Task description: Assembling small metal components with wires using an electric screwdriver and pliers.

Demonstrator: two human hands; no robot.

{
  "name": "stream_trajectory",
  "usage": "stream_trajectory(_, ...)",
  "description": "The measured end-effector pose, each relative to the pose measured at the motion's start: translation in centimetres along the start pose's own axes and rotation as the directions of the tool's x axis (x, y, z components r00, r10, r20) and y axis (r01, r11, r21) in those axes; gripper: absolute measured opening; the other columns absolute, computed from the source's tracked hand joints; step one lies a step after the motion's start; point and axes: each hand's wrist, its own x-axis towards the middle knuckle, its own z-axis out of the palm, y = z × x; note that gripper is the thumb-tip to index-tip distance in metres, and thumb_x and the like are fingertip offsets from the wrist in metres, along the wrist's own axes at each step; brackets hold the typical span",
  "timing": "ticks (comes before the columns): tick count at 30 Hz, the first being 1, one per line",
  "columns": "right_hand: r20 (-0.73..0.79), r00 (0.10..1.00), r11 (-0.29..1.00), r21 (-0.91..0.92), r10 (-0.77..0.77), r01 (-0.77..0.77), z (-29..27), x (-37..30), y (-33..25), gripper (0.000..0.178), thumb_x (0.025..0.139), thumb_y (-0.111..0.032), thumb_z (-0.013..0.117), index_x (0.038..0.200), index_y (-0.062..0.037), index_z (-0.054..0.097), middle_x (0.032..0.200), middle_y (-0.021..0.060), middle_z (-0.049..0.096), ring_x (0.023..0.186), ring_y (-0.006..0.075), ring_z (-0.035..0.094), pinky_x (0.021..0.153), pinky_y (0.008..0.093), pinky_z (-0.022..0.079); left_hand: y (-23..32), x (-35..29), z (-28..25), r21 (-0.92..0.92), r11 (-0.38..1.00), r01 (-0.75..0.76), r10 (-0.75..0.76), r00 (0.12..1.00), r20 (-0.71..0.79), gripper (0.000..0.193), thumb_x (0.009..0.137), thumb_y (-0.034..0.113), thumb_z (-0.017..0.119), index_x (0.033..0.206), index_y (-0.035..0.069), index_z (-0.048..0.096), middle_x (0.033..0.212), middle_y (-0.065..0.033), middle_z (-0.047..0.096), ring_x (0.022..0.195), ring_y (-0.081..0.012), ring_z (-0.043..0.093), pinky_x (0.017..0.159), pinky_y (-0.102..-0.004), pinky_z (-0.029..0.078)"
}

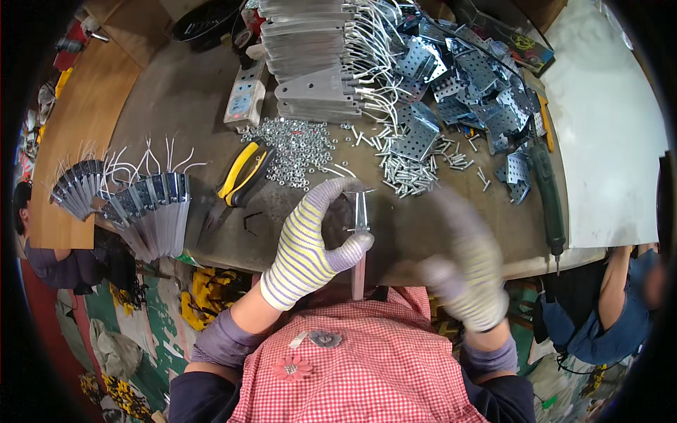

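My left hand (pixel 303 243), in a striped knit glove, grips a narrow metal piece (pixel 361 211) between thumb and fingers. The piece is seen nearly edge-on, with its flat lower part hanging down past the table edge in front of the apron. White wire shows by the fingertips. To its right, my right hand (pixel 469 264) is in a matching glove and smeared by motion, so its fingers cannot be made out. Beyond the hands lie a pile of screws (pixel 412 166), a heap of small nuts (pixel 300 148) and pliers (pixel 240 173) with yellow and black handles.
Flat grey plates with white wires (pixel 310 88) are stacked at the back. Perforated metal brackets (pixel 486 84) are heaped at back right, beside a power screwdriver (pixel 548 190). Fanned wired plates (pixel 151 211) lie at left near a power strip (pixel 247 95). Other people sit at both sides.
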Motion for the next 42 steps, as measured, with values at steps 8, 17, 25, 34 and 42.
stream_trajectory(8,-0.513,0.803,0.211,-0.785,0.303,-0.582,-15.4,-5.3,9.3,0.060,0.081,-0.022,0.069,0.133,-0.0004,0.049,0.119,0.0246,0.057,0.108,0.0404,0.055,0.096,0.0432,0.042,0.2,-0.1,0.1,-0.036,0.999,-0.012,0.012,1.000,0.006,0.063,0.071,0.019,0.078,0.126,0.003,0.051,0.112,-0.0135,0.062,0.100,-0.0259,0.062,0.090,-0.0353,0.049)
stream_trajectory(17,-0.539,0.648,0.748,0.660,0.538,-0.072,-9.0,-5.1,6.9,0.068,0.082,-0.034,0.071,0.137,-0.0072,0.042,0.104,0.0082,0.060,0.090,0.0193,0.061,0.076,0.0286,0.051,-0.5,-0.7,0.2,-0.221,0.972,0.081,-0.078,0.997,0.020,0.067,0.071,0.004,0.073,0.132,0.002,0.045,0.126,-0.0123,0.056,0.114,-0.0193,0.054,0.099,-0.0314,0.041)
stream_trajectory(25,-0.186,0.844,-0.268,0.895,0.503,0.357,0.6,1.3,4.8,0.025,0.087,-0.025,0.066,0.107,-0.0136,0.056,0.075,-0.0049,0.040,0.073,0.0114,0.045,0.091,0.0400,0.042,-0.9,-0.4,0.3,-0.235,0.972,-0.011,0.015,1.000,0.013,0.067,0.072,0.003,0.072,0.133,0.002,0.044,0.129,-0.0113,0.053,0.115,-0.0199,0.053,0.100,-0.0321,0.040)
stream_trajectory(34,-0.210,0.792,-0.230,0.886,0.574,0.402,2.3,2.2,3.4,0.022,0.083,-0.018,0.067,0.101,-0.0150,0.055,0.075,-0.0053,0.036,0.072,0.0101,0.042,0.091,0.0397,0.042,-0.7,-0.4,0.3,-0.181,0.983,-0.005,0.006,1.000,0.005,0.070,0.071,0.011,0.078,0.132,0.003,0.045,0.125,-0.0106,0.056,0.115,-0.0201,0.054,0.098,-0.0331,0.043)
stream_trajectory(42,-0.211,0.782,-0.227,0.884,0.586,0.409,2.4,2.2,3.3,0.023,0.085,-0.020,0.066,0.102,-0.0154,0.053,0.076,-0.0055,0.035,0.072,0.0096,0.041,0.091,0.0396,0.042,0.4,0.2,0.2,0.014,0.997,-0.073,0.073,0.997,-0.006,0.068,0.070,0.019,0.080,0.128,0.004,0.049,0.120,-0.0120,0.059,0.108,-0.0237,0.058,0.094,-0.0338,0.045)
